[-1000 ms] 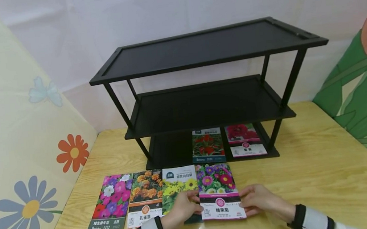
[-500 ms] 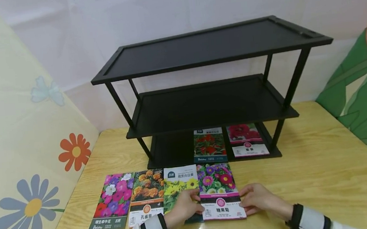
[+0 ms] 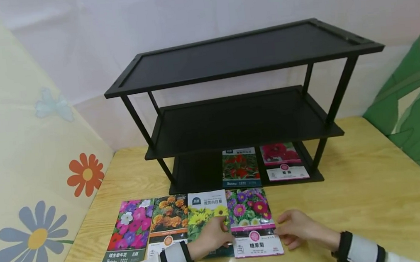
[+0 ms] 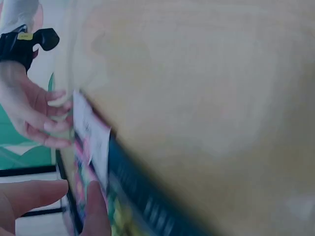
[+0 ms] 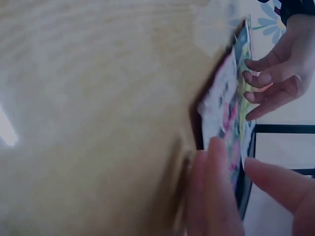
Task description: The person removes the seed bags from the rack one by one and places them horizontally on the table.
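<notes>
A seed packet with pink and purple daisy-like flowers (image 3: pixel 249 208) lies on the table between my hands. My left hand (image 3: pixel 211 235) rests over the neighbouring yellow sunflower packet (image 3: pixel 206 204), fingertips at the flower packet's left edge. At its right edge is my right hand (image 3: pixel 297 228), fingers extended beside the lower corner. In the left wrist view, the left thumb and finger (image 4: pixel 97 211) stand apart; a slight gap shows between the right hand (image 4: pixel 34 110) and the packet. The right wrist view shows straight right fingers (image 5: pixel 216 182) close to the packet's white end (image 5: pixel 216 105).
An orange marigold packet (image 3: pixel 169 218) and a petunia packet (image 3: pixel 131 225) lie farther left in the row. Behind stands a black three-tier rack (image 3: pixel 239 120); its lowest shelf bears a red-flower packet (image 3: pixel 240 166) and a crimson-flower packet (image 3: pixel 286 166).
The daisy-like flower packet has slid slightly toward me, its lower edge now a little past the sunflower packet's. The right fingers have spread a little. The head view has shifted slightly.
</notes>
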Demonstrator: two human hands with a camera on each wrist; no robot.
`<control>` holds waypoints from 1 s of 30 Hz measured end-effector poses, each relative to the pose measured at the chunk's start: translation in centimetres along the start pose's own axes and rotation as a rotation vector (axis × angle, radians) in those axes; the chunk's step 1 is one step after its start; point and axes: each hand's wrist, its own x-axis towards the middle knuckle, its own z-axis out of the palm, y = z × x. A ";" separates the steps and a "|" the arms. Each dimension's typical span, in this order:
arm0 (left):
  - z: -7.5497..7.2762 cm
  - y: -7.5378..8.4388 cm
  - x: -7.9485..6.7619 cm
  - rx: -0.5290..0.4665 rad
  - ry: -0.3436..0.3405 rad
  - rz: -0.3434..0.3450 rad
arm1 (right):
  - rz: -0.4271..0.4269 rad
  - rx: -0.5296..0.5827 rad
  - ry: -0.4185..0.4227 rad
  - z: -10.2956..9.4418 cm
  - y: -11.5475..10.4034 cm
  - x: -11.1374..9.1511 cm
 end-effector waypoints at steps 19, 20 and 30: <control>-3.6 2.7 4.5 -0.156 0.062 0.000 | -0.171 0.041 -0.025 -3.4 -4.4 2.6; -3.7 2.8 4.9 -0.163 0.069 -0.003 | -0.174 0.048 -0.024 -3.4 -4.7 2.9; -4.2 2.6 8.1 -0.155 0.174 -0.027 | -0.204 0.131 0.055 -2.8 -6.3 5.5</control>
